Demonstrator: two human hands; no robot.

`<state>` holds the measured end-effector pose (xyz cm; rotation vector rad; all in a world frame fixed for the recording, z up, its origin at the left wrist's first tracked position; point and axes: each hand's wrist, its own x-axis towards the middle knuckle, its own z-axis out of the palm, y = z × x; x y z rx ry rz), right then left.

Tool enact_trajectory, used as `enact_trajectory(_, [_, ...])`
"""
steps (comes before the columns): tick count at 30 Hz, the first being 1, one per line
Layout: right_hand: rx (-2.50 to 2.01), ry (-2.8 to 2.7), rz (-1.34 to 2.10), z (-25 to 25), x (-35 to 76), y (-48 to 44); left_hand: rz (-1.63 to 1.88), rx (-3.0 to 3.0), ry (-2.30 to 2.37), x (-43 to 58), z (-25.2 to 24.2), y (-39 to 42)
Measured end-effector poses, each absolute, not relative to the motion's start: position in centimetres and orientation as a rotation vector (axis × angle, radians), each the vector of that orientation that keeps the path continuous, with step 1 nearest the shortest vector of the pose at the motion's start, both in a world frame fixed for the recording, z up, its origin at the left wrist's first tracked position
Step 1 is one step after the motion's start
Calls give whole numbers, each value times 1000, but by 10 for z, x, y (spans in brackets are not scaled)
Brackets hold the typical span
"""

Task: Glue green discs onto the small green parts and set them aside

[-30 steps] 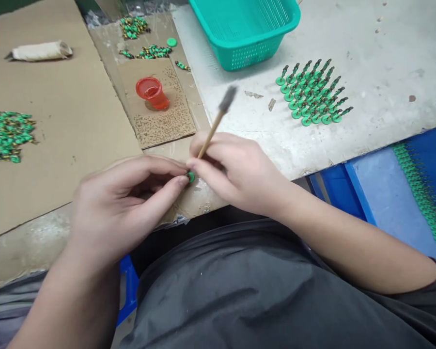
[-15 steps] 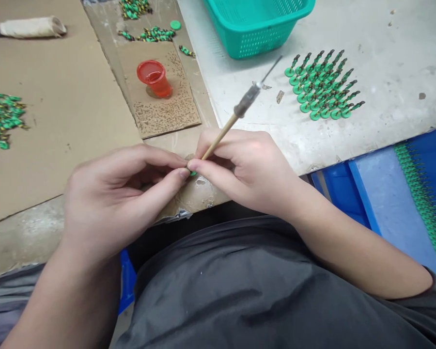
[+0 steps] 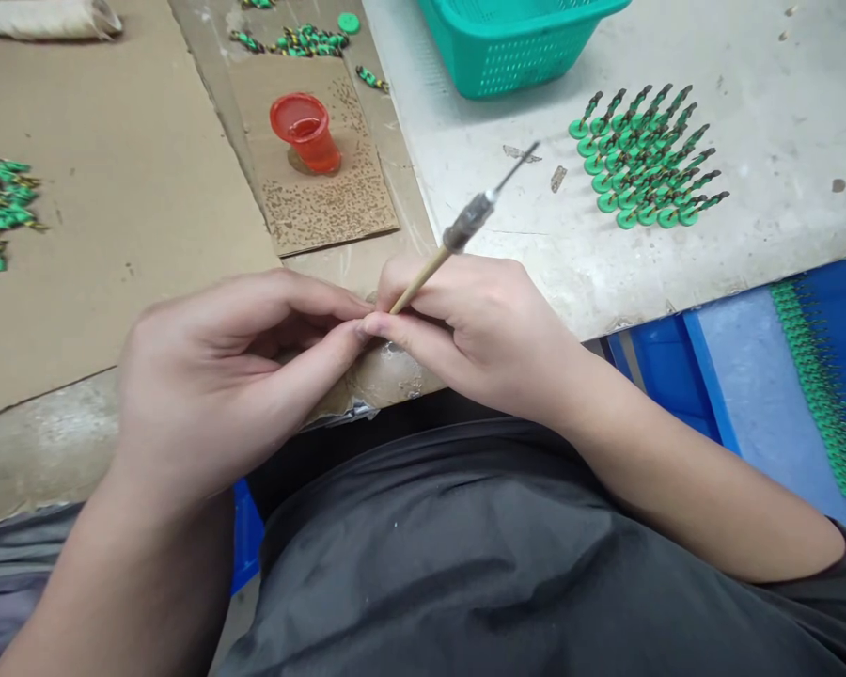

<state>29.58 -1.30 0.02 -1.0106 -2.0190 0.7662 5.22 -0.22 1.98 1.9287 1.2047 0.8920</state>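
My left hand (image 3: 232, 376) is closed in a pinch near the table edge, its fingertips meeting those of my right hand. Between them is a small green piece, now almost wholly hidden by the fingers. My right hand (image 3: 493, 329) also grips a thin wooden-handled needle tool (image 3: 458, 230), wrapped in grey near its front, with the fine metal tip pointing up and away to the right. Farther right stand several small figures on round green bases (image 3: 641, 165), set in rows with dark tops.
A red cup (image 3: 310, 136) of liquid stands on speckled cardboard (image 3: 324, 212). Loose green and yellow figures lie in piles at the left (image 3: 4, 202) and the back (image 3: 310, 40). A green basket (image 3: 514, 61) is behind. Below right, a blue-grey board (image 3: 754, 367) bears many green pieces.
The tool has tilted lower, its tip dropping slightly. The green disc that showed under my fingertips is now covered. My view has shifted a little, so the table things sit higher.
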Motion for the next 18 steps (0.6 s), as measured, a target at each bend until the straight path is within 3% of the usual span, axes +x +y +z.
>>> enact_trajectory(12, [-1013,-1979,801,2,283,-16,872,1946,1240,47,20,-3])
enact_trajectory(18, [-1152,-1689,813,4,300,-24,786,1852,1302,41,22,-7])
